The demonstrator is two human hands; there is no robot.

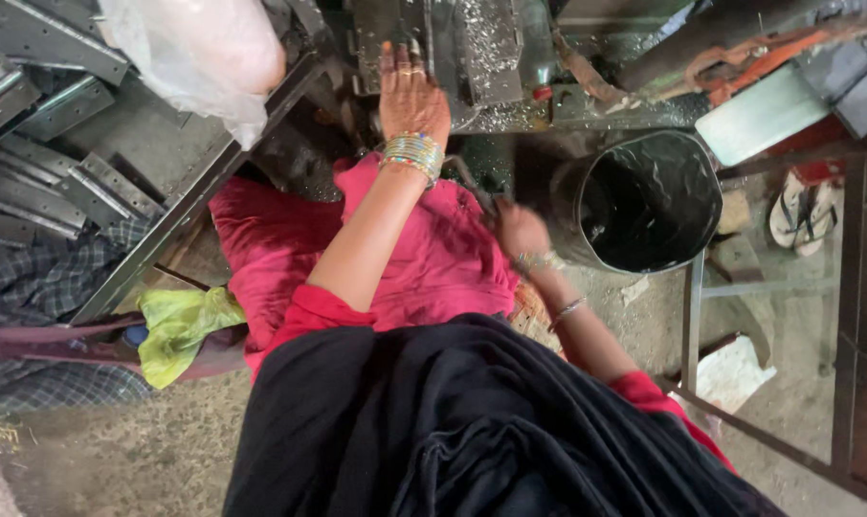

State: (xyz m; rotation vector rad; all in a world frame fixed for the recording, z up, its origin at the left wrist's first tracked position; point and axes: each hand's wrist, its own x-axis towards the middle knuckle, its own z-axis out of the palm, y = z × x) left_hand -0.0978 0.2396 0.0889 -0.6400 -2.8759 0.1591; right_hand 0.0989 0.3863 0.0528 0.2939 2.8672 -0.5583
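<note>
The left hand [410, 96] is laid flat, fingers spread, holding nothing, steadying against the swarf-covered machine bed [486, 57]; the right hand's [520, 230] grip is blurred and cannot be told.

Soft, even daylight fills the view, with no hard shadows. The right hand [522, 230] is smeared by motion blur, while the left hand [411, 96] stays fairly sharp. Beyond it, metal shavings glint faintly; the bucket [649, 201] beside the right hand shows dull sheen
</note>
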